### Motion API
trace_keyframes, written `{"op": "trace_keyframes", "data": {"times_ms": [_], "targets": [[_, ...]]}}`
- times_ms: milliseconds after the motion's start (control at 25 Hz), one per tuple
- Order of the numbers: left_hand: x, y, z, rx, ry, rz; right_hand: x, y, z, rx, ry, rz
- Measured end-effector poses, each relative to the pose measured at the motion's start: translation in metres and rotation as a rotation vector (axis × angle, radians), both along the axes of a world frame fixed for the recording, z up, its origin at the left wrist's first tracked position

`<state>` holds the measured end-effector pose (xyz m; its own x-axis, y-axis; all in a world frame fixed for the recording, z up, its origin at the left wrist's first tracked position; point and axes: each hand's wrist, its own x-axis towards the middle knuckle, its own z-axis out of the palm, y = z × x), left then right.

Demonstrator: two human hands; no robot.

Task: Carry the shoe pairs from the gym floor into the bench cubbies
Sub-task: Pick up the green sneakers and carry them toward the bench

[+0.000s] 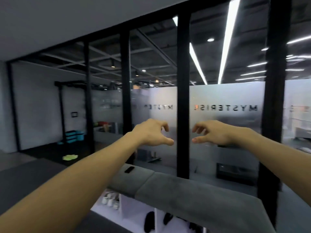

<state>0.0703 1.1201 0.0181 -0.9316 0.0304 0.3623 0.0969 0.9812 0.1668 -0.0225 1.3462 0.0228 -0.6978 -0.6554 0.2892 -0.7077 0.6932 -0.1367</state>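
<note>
While both arms reach forward, the scene from left to right reads as follows.

Far floor: a yellow-green pair of shoes [70,157] lies on the dark gym floor [33,179], well apart from the desk.

Left wall: teal stacked step boxes [74,136] stand by a black metal rack [61,111].

Left hand [152,133]: raised in the air, grip loosely curled, thumb out, holding nothing.

Desk: a grey cushioned bench with white cubbies beneath [185,194] runs along the glass; a small black flat object [129,170] lies on its cushion near the far end.

Left cubby: white shoes [110,200] sit inside it.

Middle cubbies: black shoes [149,221] stand in one compartment, and another dark shoe [167,218] in the one just beside it; blur hides whether each is a full pair.

Partition: frosted glass with black frame posts [183,98] and mirrored lettering stands behind the desk.

Right hand [212,134]: raised level with the left, near it but apart, grip loosely curled, holding nothing.
</note>
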Motion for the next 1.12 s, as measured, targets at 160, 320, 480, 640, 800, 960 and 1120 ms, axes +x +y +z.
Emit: {"op": "trace_keyframes", "data": {"times_ms": [160, 320, 480, 640, 800, 960, 1120], "targets": [[0.086, -0.116, 0.013, -0.014, 0.018, 0.189, 0.051, -0.126, 0.014, -0.073, 0.041, 0.203], [0.167, -0.231, 0.017, -0.019, 0.088, 0.33, 0.103, -0.257, 0.023, -0.165, 0.1, 0.381], [0.244, -0.349, 0.016, -0.067, 0.133, 0.423, 0.16, -0.401, 0.019, -0.224, 0.067, 0.528], [0.292, -0.448, 0.005, -0.083, 0.07, 0.537, 0.194, -0.522, 0.011, -0.185, 0.033, 0.63], [0.321, -0.553, -0.014, -0.056, 0.037, 0.627, 0.204, -0.646, -0.003, -0.13, -0.015, 0.706], [0.322, -0.652, -0.025, -0.044, 0.008, 0.663, 0.192, -0.759, -0.015, -0.067, -0.04, 0.757], [0.299, -0.761, -0.017, -0.081, -0.007, 0.692, 0.158, -0.881, -0.008, -0.074, -0.035, 0.791]]}}
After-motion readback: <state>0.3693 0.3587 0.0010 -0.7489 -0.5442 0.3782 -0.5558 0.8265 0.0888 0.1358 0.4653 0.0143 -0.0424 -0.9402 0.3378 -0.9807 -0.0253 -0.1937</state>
